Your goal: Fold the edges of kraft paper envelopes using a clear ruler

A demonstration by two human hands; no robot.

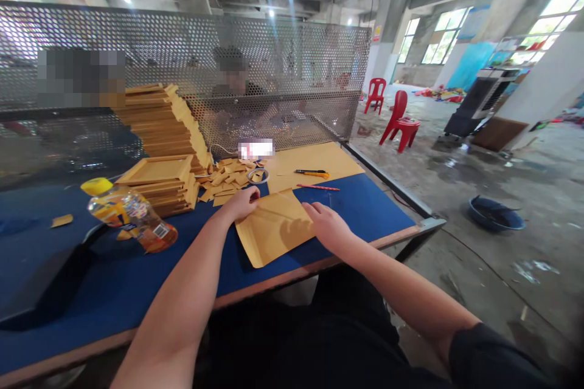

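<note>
A brown paper sheet with folded edges (274,234) lies on the blue tabletop (365,202) in front of me. At its upper left corner my left hand (243,202) is closed on the paper edge, fingers curled. My right hand (326,225) rests at the sheet's right edge, its fingers close together over the paper; whether they grip it is unclear. Beyond the sheet, a red pencil (318,187) and an orange and black utility knife (312,173) lie near a flat brown board (292,161). A tape roll (258,176) is just past my left hand.
Tall stacked brown paper pieces (166,127) and a shorter stack (159,185) stand at left, beside small scraps (225,179). A tilted drink bottle (132,216) and a black object (45,285) are nearer. A perforated metal screen (292,73) closes the back; a person sits behind it.
</note>
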